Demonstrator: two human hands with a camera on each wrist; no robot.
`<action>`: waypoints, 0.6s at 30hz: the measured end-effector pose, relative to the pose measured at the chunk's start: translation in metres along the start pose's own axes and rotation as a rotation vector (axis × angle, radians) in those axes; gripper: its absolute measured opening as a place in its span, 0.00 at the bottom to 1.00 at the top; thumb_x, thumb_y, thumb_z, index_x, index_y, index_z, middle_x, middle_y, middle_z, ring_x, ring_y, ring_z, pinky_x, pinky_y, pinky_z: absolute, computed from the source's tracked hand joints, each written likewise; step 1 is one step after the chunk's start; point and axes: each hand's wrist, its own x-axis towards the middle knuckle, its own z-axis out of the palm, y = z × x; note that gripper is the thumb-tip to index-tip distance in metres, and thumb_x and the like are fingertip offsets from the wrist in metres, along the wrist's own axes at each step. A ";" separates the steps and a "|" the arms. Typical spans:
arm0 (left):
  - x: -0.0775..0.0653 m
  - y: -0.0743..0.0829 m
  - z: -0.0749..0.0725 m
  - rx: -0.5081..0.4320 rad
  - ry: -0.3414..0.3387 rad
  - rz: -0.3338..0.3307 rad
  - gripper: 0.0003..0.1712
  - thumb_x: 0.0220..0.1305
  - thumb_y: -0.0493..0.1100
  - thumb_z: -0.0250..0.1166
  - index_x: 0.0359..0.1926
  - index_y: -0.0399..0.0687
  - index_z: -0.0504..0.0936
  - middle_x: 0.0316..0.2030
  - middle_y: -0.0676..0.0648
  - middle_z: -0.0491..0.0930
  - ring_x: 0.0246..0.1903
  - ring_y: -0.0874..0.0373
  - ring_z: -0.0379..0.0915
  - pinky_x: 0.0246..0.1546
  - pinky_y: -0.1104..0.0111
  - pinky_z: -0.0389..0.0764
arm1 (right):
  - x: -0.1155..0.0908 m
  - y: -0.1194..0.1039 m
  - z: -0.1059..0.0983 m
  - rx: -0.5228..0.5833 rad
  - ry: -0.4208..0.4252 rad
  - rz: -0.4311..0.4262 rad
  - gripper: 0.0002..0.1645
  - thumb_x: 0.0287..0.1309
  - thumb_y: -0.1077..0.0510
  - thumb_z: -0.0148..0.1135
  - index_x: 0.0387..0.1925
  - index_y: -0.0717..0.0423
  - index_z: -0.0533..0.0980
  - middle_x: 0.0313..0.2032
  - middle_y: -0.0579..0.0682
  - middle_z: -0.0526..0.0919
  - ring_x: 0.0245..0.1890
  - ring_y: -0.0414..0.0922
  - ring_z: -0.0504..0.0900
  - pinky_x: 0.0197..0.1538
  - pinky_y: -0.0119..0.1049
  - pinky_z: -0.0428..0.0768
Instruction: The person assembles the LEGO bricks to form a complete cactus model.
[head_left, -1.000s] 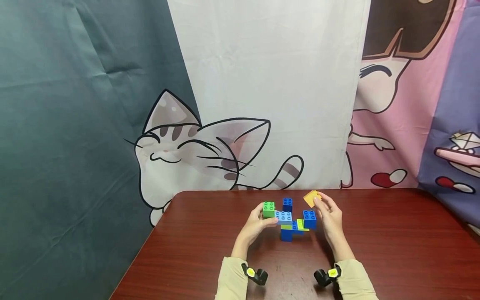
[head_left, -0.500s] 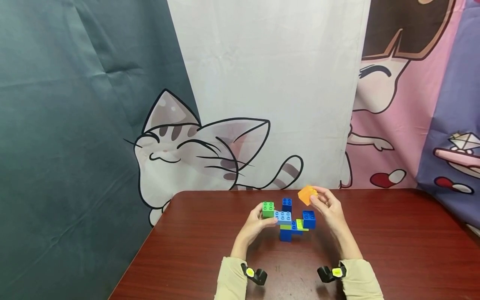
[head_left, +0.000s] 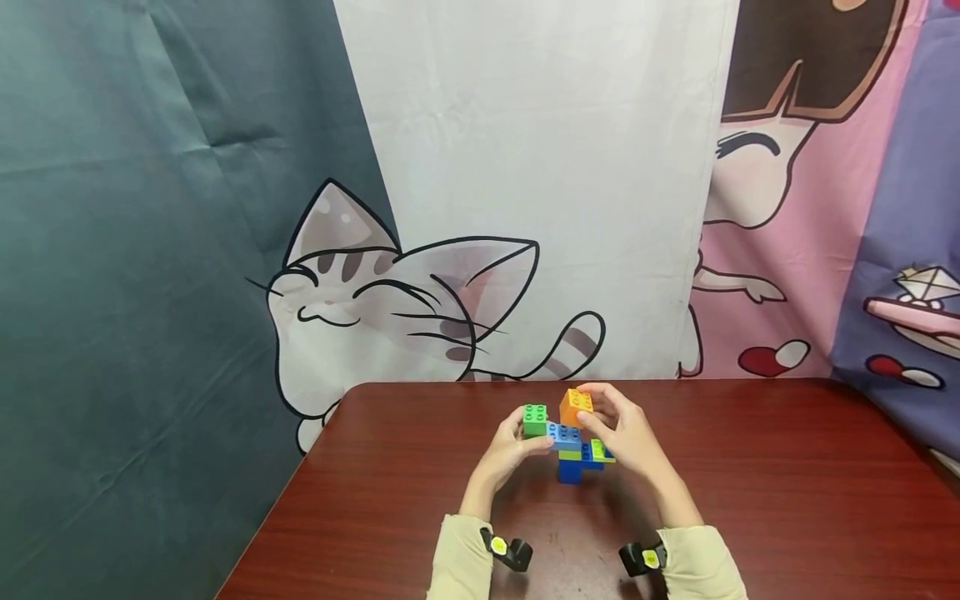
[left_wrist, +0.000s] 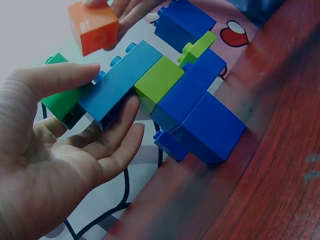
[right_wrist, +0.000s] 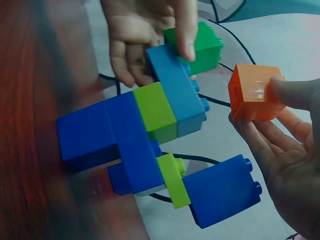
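Observation:
My left hand (head_left: 504, 457) holds a model of toy building bricks at its light blue brick (left_wrist: 120, 82), thumb on the studded top and fingers beneath. A green brick (head_left: 535, 419) sits on that brick's left end. Below come a lime brick (left_wrist: 160, 85) and several dark blue bricks (right_wrist: 87, 135). At the model's right end a dark blue brick (right_wrist: 222, 190) stands on a thin lime brick (right_wrist: 173, 181); the right hand hides it in the head view. My right hand (head_left: 628, 433) pinches an orange brick (right_wrist: 257, 92), studs up, above the light blue brick and apart from it.
The model is over a reddish-brown wooden table (head_left: 375, 500). Behind the table hangs a cloth printed with a cartoon cat (head_left: 360, 333). Each wrist wears a black camera band (head_left: 510, 550).
My right hand has brought the orange brick leftward over the model and turned it studs up. It now covers the dark blue bricks at the back and right. The left hand stays nearly still.

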 end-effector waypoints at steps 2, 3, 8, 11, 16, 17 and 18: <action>0.000 0.001 0.000 -0.003 -0.004 -0.001 0.30 0.61 0.36 0.66 0.63 0.40 0.67 0.49 0.41 0.79 0.43 0.60 0.77 0.51 0.61 0.83 | 0.001 0.000 0.002 0.002 -0.003 0.004 0.21 0.63 0.60 0.62 0.57 0.59 0.72 0.47 0.60 0.84 0.47 0.52 0.85 0.49 0.33 0.84; 0.000 0.001 -0.001 -0.004 -0.004 -0.002 0.30 0.61 0.36 0.66 0.63 0.40 0.67 0.49 0.40 0.79 0.43 0.60 0.77 0.51 0.61 0.83 | 0.001 -0.001 0.003 -0.001 -0.004 0.003 0.21 0.63 0.60 0.62 0.57 0.59 0.72 0.47 0.60 0.84 0.47 0.53 0.85 0.48 0.34 0.84; 0.000 0.002 -0.001 -0.005 -0.006 -0.004 0.31 0.61 0.36 0.66 0.64 0.38 0.66 0.49 0.40 0.78 0.42 0.60 0.77 0.51 0.62 0.82 | 0.001 -0.002 0.004 -0.009 -0.011 -0.003 0.20 0.61 0.62 0.64 0.55 0.59 0.73 0.47 0.61 0.84 0.45 0.54 0.86 0.45 0.36 0.85; 0.001 0.002 -0.001 -0.009 -0.007 -0.003 0.31 0.61 0.35 0.65 0.64 0.38 0.66 0.48 0.41 0.79 0.42 0.60 0.77 0.51 0.62 0.83 | 0.001 -0.002 0.005 -0.046 -0.009 -0.012 0.20 0.60 0.61 0.65 0.54 0.58 0.75 0.47 0.59 0.85 0.44 0.52 0.86 0.47 0.37 0.85; 0.001 0.001 -0.001 -0.024 -0.009 -0.004 0.31 0.60 0.35 0.66 0.63 0.38 0.66 0.47 0.42 0.79 0.42 0.61 0.77 0.50 0.62 0.83 | 0.000 -0.003 0.006 -0.074 -0.019 0.017 0.20 0.59 0.59 0.66 0.53 0.56 0.75 0.47 0.57 0.85 0.44 0.51 0.86 0.50 0.44 0.83; 0.000 0.000 -0.001 -0.025 -0.010 -0.005 0.31 0.60 0.35 0.66 0.63 0.38 0.66 0.47 0.43 0.79 0.42 0.61 0.77 0.50 0.62 0.83 | 0.000 -0.002 0.007 -0.074 -0.026 0.027 0.20 0.59 0.59 0.66 0.53 0.55 0.75 0.47 0.57 0.85 0.45 0.51 0.86 0.51 0.45 0.83; 0.000 0.000 -0.001 -0.027 -0.009 -0.004 0.30 0.60 0.35 0.66 0.63 0.38 0.67 0.47 0.42 0.79 0.42 0.61 0.77 0.50 0.62 0.83 | 0.000 -0.002 0.007 -0.077 -0.031 0.034 0.20 0.59 0.59 0.66 0.53 0.55 0.76 0.48 0.57 0.85 0.45 0.51 0.86 0.51 0.46 0.83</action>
